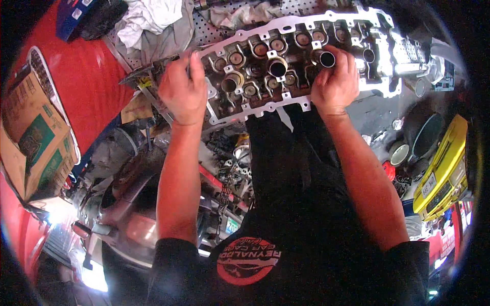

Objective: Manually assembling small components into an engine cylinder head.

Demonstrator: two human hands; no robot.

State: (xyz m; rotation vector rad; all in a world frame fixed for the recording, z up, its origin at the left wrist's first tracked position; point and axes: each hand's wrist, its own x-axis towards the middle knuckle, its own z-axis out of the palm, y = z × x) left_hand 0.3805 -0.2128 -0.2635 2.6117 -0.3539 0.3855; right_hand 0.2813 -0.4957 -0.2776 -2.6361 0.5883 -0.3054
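Note:
A metal engine cylinder head point(269, 105) stretches across the upper middle, its brown, oily inner side facing me. Round valve lifters and several upright tubes, among them a dark-bored one point(278, 68), show inside its pale machined rim. My left hand point(185, 89) is closed on the left end, thumb along the rim's corner. On the right, my right hand point(337, 84) reaches over the near rim, its fingers curled around another tube point(327, 59) of the head. What the undersides of my fingers touch is hidden.
Crumpled white cloth point(148, 23) lies on a perforated metal surface point(301, 6) beyond the head. An open cardboard box point(38, 137) rests on red material at left. Dark round containers point(427, 135) and a yellow car bumper point(444, 173) stand at right. A vehicle point(138, 224) is lower left.

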